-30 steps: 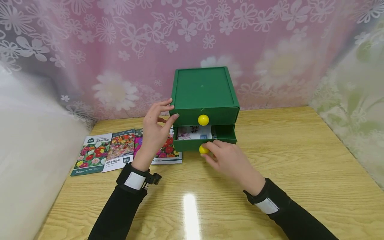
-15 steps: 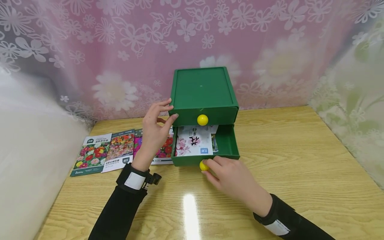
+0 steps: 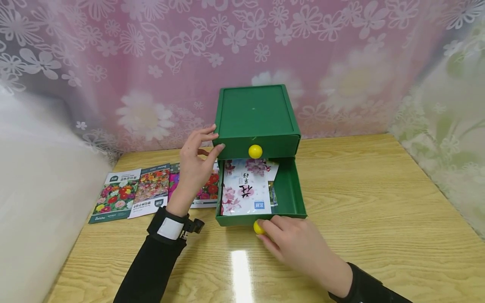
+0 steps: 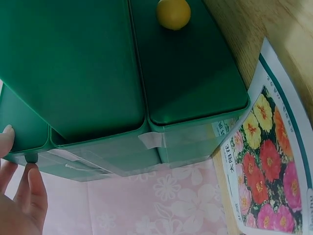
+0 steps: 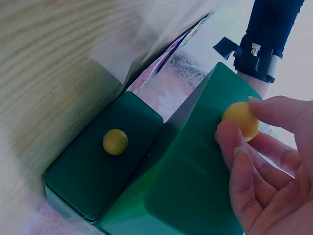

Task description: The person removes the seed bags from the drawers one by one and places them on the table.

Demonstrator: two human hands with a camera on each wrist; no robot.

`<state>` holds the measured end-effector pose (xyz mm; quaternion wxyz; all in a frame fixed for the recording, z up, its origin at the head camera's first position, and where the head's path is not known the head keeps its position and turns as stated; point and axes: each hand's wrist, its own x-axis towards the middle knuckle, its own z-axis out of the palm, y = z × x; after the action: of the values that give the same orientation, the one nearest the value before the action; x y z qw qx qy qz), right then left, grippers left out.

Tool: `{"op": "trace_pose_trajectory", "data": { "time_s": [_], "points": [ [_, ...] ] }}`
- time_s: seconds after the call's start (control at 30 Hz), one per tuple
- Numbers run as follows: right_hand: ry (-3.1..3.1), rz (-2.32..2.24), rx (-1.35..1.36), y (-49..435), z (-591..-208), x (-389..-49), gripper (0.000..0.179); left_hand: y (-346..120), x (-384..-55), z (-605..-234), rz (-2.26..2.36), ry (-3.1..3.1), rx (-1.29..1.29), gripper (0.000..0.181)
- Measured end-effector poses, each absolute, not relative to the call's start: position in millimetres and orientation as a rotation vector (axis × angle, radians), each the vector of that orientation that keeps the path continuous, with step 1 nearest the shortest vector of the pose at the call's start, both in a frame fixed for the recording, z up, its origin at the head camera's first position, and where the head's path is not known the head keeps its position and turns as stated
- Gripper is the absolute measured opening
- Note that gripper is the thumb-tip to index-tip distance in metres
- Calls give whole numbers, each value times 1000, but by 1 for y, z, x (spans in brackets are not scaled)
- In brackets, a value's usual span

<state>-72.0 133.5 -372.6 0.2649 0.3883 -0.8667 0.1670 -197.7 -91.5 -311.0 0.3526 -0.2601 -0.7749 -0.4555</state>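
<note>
My right hand (image 3: 289,242) pinches the yellow ball knob (image 3: 259,227) of a green drawer (image 3: 286,185). That drawer is pulled well out of the green cabinet (image 3: 255,109). Inside lies a white packet (image 3: 244,189) with pink blossoms and dark lettering, covering part of other packets (image 3: 272,170) behind it. My left hand (image 3: 198,162) rests on the cabinet's front left corner, its thumb on the top drawer's front and its fingers along the side. In the left wrist view a lower drawer (image 4: 190,73) with its own yellow knob (image 4: 173,13) is pushed in below the extended one.
Several flower seed packets (image 3: 119,193) lie side by side on the wooden table (image 3: 360,202), left of the cabinet and partly behind my left arm. The top drawer, with a yellow knob (image 3: 255,151), is pushed in. A pink floral curtain (image 3: 182,75) hangs close behind.
My right hand has drawn the drawer outward towards me by its knob, exposing much more of the white packet. My left hand has stayed at the cabinet corner.
</note>
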Motion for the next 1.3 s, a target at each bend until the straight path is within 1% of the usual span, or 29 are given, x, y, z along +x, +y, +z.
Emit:
{"op": "trace_pose_trajectory", "data": {
  "time_s": [0.17,0.4,0.53,0.63,0.83,0.97,1.1,1.3],
  "points": [
    [-2365,451,1073,133,-375,-65,22,-95,-202,-315,-1179,-1998,-670,24],
    [-2402,458,1086,132,-371,-64,22,-108,-219,-335,-1139,-2045,-675,29],
    [-2348,560,1100,133,-361,-66,13,-114,-218,-335,-1099,-2127,-702,34],
    [-2308,688,1093,138,-349,-71,5,-116,-213,-332,-1074,-2173,-732,38],
    [-2462,766,950,150,-327,-96,6,-118,-202,-328,-1045,-2180,-759,40],
    [-2685,724,836,149,-320,-118,15,-118,-199,-329,-1006,-2176,-778,43],
    [-2858,560,770,140,-322,-136,26,-119,-200,-331,-950,-2162,-805,46],
    [-3026,474,707,130,-333,-149,32,-119,-200,-333,-924,-2156,-823,46]
  ]
}}
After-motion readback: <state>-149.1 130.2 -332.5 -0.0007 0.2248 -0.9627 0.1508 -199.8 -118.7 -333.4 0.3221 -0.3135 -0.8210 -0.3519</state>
